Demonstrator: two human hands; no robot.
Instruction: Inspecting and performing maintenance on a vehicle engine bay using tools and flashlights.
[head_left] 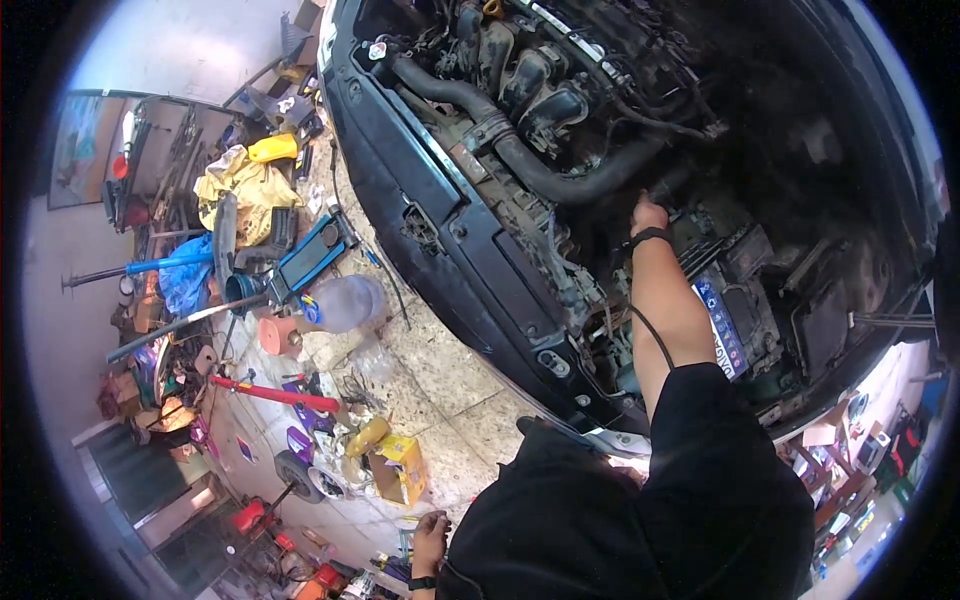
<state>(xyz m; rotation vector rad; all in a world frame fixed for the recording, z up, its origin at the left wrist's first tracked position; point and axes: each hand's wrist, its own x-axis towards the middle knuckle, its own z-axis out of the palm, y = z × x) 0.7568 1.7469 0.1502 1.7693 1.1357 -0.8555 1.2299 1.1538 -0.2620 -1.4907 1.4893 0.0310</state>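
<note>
My right arm reaches over the front of a car into its open engine bay. My right hand (650, 215) is down in the shadow beside the lower end of a thick black air hose (575, 188). Its fingers are mostly hidden, and any grip is too dark to make out. Next to the forearm sits a battery (722, 325) with a blue and white label. A thin black cable (655, 335) crosses the forearm. Low at my left side hangs my left hand (431, 540), its fingers curled closed; whatever they may hold cannot be made out.
The car's black front panel (480, 250) runs between me and the engine. On the tiled floor to the left are a blue floor jack (310, 255), a large clear plastic bottle (350, 303), a red bar (275, 394) and a yellow box (398, 470). Clutter lines the wall.
</note>
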